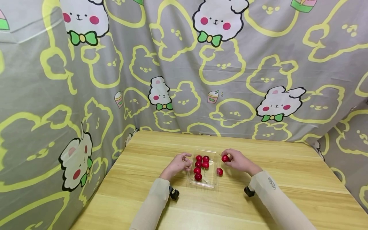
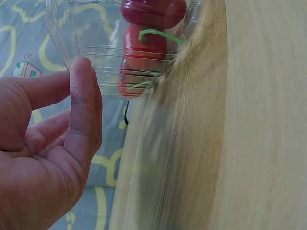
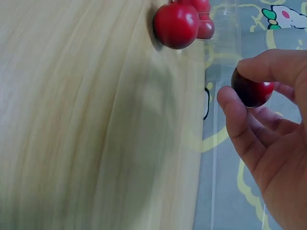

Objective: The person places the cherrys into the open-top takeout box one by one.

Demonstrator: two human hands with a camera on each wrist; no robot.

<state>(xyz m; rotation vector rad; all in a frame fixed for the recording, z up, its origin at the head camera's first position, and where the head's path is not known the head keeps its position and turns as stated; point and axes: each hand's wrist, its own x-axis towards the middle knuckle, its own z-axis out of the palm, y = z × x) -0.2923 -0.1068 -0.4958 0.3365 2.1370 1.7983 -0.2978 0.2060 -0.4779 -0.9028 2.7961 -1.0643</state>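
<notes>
A clear plastic box [image 1: 211,182] sits on the table, with several red cherries [image 1: 198,171] in two columns inside it. My left hand [image 1: 179,164] is at the box's left side; the left wrist view has its fingertips right at the clear wall [image 2: 103,76], fingers loosely extended and nothing gripped. To the right of the box, my right hand [image 1: 237,161] pinches one cherry [image 3: 254,91] between thumb and fingers, raised over the table. Another cherry [image 3: 176,26] lies on the wood just outside the box's right wall.
The wooden table [image 1: 273,159] stretches out on both sides of the box. Behind it and to the left hangs a grey curtain [image 1: 184,73] with yellow outlines and white cartoon animals. A black wrist mount [image 1: 173,193] shows under the left sleeve.
</notes>
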